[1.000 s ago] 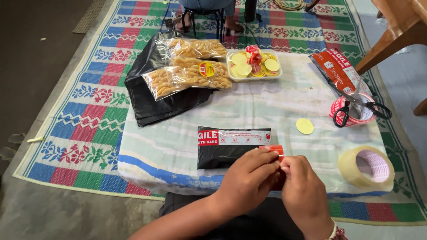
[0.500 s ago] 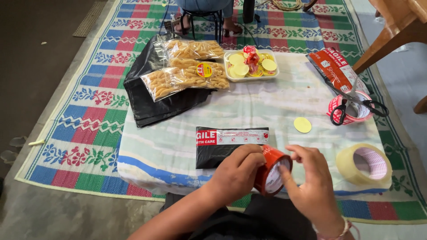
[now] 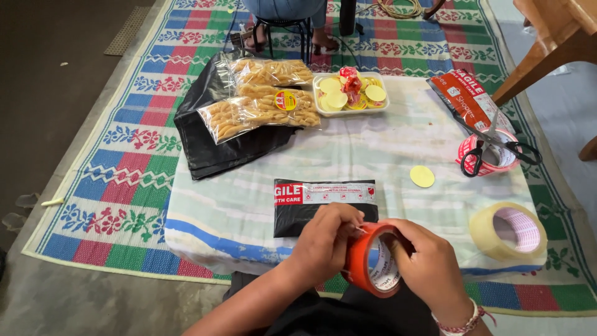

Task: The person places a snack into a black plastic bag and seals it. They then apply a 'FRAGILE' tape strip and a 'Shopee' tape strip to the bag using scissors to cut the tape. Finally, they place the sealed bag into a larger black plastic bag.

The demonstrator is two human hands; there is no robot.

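Home packing spot: floor mat [image 3: 124, 186], tape rolls [image 3: 509, 230], bagged snacks [image 3: 258, 109], scissors [image 3: 497, 146].

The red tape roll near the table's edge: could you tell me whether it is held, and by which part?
Yes. Both hands hold the tape roll: the right hand grips its rim, the left hand pinches at its upper edge.

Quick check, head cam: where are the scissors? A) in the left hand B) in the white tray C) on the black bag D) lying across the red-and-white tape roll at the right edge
D: the scissors lie across the red-and-white tape roll at the table's right edge, away from both hands, which hold the orange tape roll.
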